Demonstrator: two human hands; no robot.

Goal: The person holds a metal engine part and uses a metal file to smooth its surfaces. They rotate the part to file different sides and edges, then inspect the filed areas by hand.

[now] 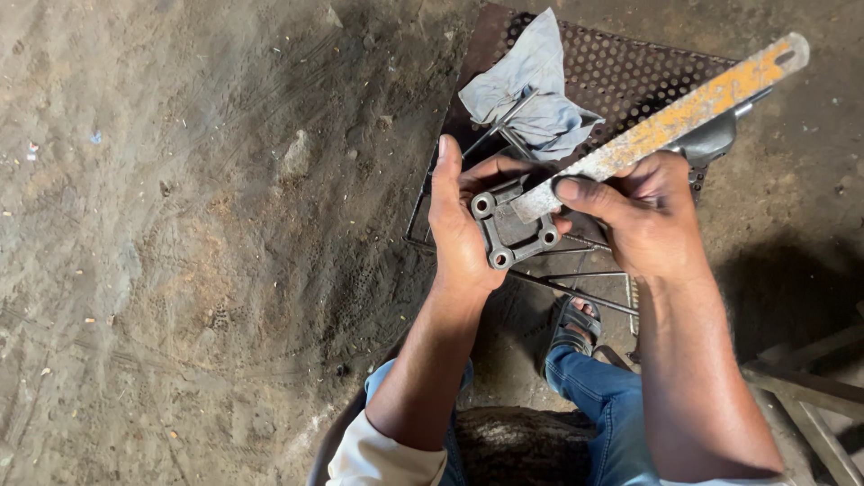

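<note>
My left hand (457, 229) grips a small dark metal bracket (509, 231) with round bolt holes at its corners, held face up in the palm. My right hand (643, 216) holds a long flat hacksaw blade or file (670, 117), grey with worn orange paint, running up to the right. Its lower end rests on the bracket's upper edge, pinned by my right thumb. A dark handle-like part (711, 139) shows behind my right hand.
A rusty perforated metal sheet on a wire frame (630, 72) lies ahead, with a crumpled grey-blue rag (531, 90) on it. Dirt floor (180, 225) spreads to the left. My jeans-clad knees (603, 396) and a sandalled foot (576, 324) are below. Metal bars (810, 396) lie at lower right.
</note>
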